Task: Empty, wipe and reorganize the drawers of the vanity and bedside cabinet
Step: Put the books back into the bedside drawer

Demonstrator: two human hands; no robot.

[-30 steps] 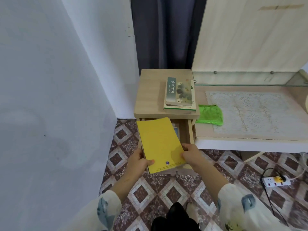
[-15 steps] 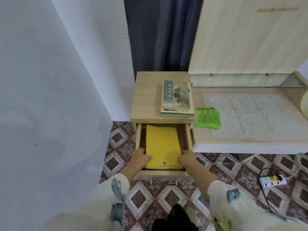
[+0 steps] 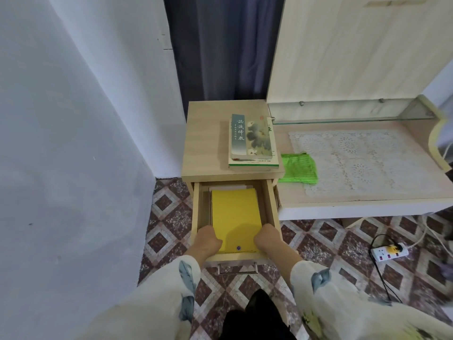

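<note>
Yellow book (image 3: 235,217) has dropped from above the drawer (image 3: 272,207) a second ago to flat inside it now, long side running near to far, with paler paper showing past its far edge. Left hand (image 3: 207,241) curls round the near-left corner and right hand (image 3: 268,238) round the near-right corner. Both grasp the book, which spans the gap between them; fingertips are hidden beside its edges. The drawer is pulled out of the bedside cabinet (image 3: 206,136), handle (image 3: 237,268) nearest. Stacked books (image 3: 251,141) sit on the cabinet top, right side. Green cloth (image 3: 297,169) lies on the vanity (image 3: 367,200), just right of them.
</note>
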